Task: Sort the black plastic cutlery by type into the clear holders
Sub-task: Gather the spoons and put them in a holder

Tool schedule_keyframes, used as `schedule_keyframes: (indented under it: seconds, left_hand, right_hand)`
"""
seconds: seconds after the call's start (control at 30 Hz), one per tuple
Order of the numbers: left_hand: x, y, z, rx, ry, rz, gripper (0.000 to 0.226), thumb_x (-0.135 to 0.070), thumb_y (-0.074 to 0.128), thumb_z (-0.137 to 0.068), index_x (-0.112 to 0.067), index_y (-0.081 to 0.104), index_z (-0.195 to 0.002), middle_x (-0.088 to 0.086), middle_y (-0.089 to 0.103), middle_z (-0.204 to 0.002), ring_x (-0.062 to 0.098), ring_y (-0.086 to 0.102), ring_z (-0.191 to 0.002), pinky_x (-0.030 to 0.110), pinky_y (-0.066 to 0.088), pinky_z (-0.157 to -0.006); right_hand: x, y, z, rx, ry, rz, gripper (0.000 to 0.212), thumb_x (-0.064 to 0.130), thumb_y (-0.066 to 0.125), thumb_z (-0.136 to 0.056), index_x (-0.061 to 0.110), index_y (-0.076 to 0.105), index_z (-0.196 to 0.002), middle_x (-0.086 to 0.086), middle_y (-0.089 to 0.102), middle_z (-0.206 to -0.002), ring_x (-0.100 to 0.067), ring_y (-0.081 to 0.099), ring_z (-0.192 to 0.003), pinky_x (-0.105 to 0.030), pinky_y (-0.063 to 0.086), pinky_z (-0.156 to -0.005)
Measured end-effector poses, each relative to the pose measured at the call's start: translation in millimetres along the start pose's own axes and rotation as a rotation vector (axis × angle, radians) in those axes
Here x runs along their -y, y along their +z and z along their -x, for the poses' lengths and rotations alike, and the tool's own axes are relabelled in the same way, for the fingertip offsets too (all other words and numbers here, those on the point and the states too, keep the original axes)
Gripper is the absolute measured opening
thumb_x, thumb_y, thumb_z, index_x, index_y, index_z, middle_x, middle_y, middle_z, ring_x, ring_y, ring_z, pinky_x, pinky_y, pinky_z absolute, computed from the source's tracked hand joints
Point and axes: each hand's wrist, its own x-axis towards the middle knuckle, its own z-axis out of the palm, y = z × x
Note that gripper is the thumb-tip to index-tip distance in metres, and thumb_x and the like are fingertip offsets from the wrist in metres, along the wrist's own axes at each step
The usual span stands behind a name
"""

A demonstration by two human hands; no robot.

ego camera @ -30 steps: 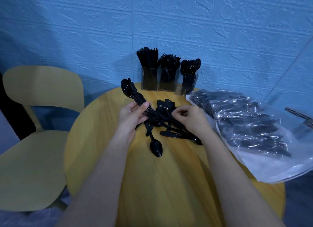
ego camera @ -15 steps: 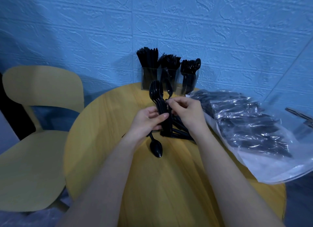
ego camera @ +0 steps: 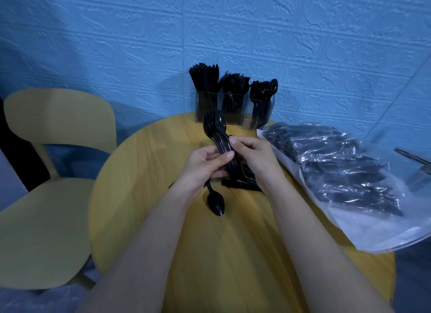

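My left hand [ego camera: 202, 167] grips a stacked bundle of black spoons [ego camera: 215, 130] by the handles, bowls pointing up toward the holders. My right hand [ego camera: 255, 157] pinches the same bundle from the right, just below the bowls. A loose pile of black cutlery [ego camera: 240, 183] lies on the table under my hands, and one spoon [ego camera: 216, 201] lies apart nearer me. At the table's far edge stand three clear holders: knives [ego camera: 205, 102] on the left, forks [ego camera: 233, 105] in the middle, spoons [ego camera: 260, 107] on the right.
The round yellow wooden table [ego camera: 140, 196] stands against a blue textured wall. A clear plastic bag of wrapped black cutlery [ego camera: 345, 179] covers the table's right side and overhangs its edge. A yellow chair [ego camera: 46, 196] stands to the left.
The left hand swung the spoon bundle from the left to upright at the middle. The right hand left the pile and took hold of the bundle.
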Motion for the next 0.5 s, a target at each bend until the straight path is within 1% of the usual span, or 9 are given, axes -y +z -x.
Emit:
schedule_keyframes:
  seconds: [0.07,0.13,0.17,0.2,0.23,0.3,0.33,0.4,0.5]
  left_hand:
    - [0.2,-0.5,-1.1,-0.029,-0.005,0.002,0.021,-0.010,0.065,-0.085,-0.010,0.067,-0.107,0.007,0.074,-0.093,0.021,0.071,-0.088,0.031,0.058,-0.075]
    - [-2.5,-3.2,-1.6,-0.074,-0.007,0.028,0.023,-0.009,0.066,-0.085,-0.008,0.067,-0.107,0.007,0.074,-0.093,0.021,0.071,-0.089,0.030,0.058,-0.075]
    - [-4.3,-5.6,-2.0,-0.107,-0.002,0.048,0.023,-0.009,0.066,-0.085,-0.007,0.066,-0.107,0.006,0.074,-0.093,0.020,0.071,-0.089,0.030,0.059,-0.075]
    - [-6.2,-8.7,-2.5,-0.144,0.005,0.070,0.022,-0.008,0.065,-0.085,-0.006,0.066,-0.107,0.006,0.074,-0.094,0.020,0.071,-0.089,0.030,0.059,-0.075]
    - [-8.2,-12.1,-2.6,-0.183,0.014,0.095,0.019,-0.008,0.065,-0.085,-0.006,0.065,-0.105,0.006,0.074,-0.094,0.020,0.071,-0.088,0.030,0.059,-0.075]
    - [-10.6,-18.4,-2.3,-0.253,0.035,0.144,0.013,-0.007,0.063,-0.087,-0.009,0.066,-0.099,0.005,0.075,-0.092,0.019,0.072,-0.087,0.027,0.059,-0.073]
    - [-11.1,-20.8,-2.5,-0.278,0.046,0.158,0.012,-0.007,0.063,-0.087,-0.010,0.065,-0.098,0.005,0.075,-0.091,0.019,0.072,-0.086,0.026,0.058,-0.071]
    - [-11.7,-22.9,-1.9,-0.305,0.052,0.173,0.012,-0.008,0.063,-0.088,-0.011,0.065,-0.098,0.004,0.075,-0.092,0.018,0.072,-0.087,0.026,0.058,-0.073]
    - [-11.7,-23.1,-1.2,-0.308,0.054,0.175,0.012,-0.008,0.063,-0.087,-0.012,0.065,-0.099,0.003,0.075,-0.093,0.018,0.071,-0.088,0.026,0.058,-0.073]
  right_hand:
    - [0.9,0.5,1.0,0.014,0.000,-0.005,0.014,0.023,0.061,-0.091,0.022,0.072,-0.100,0.000,0.073,-0.100,-0.013,0.066,-0.099,-0.036,0.052,-0.093]
    - [2.5,-2.3,1.9,0.007,-0.034,0.024,0.014,0.025,0.062,-0.091,0.023,0.071,-0.101,0.006,0.072,-0.096,0.000,0.064,-0.091,-0.024,0.050,-0.084]
    - [3.3,-5.4,1.8,-0.023,-0.062,0.108,0.015,0.026,0.062,-0.091,0.022,0.071,-0.102,0.009,0.070,-0.094,0.005,0.061,-0.084,-0.017,0.046,-0.078]
    - [3.4,-9.9,0.8,-0.054,-0.092,0.257,0.016,0.026,0.063,-0.090,0.021,0.071,-0.102,0.010,0.068,-0.093,0.005,0.058,-0.080,-0.011,0.041,-0.072]
    - [2.6,-14.5,-0.2,-0.056,-0.107,0.447,0.015,0.026,0.064,-0.089,0.020,0.071,-0.101,0.010,0.066,-0.093,0.004,0.055,-0.079,-0.009,0.038,-0.067]
    - [0.0,-19.7,0.3,0.049,-0.087,0.757,0.013,0.027,0.068,-0.086,0.021,0.071,-0.098,0.008,0.062,-0.092,0.002,0.051,-0.076,-0.009,0.035,-0.060]
    - [-2.4,-19.5,0.9,0.118,-0.072,0.845,0.013,0.028,0.069,-0.085,0.022,0.070,-0.096,0.006,0.061,-0.093,0.000,0.051,-0.077,-0.013,0.036,-0.061]
    - [-8.1,-15.4,2.0,0.193,-0.069,0.959,0.014,0.027,0.069,-0.085,0.021,0.070,-0.098,0.004,0.060,-0.098,-0.007,0.053,-0.083,-0.019,0.042,-0.067]
    - [-14.7,-9.5,0.8,0.196,-0.111,1.088,0.016,0.027,0.065,-0.088,0.022,0.069,-0.103,0.004,0.060,-0.102,-0.010,0.055,-0.088,-0.025,0.048,-0.073]
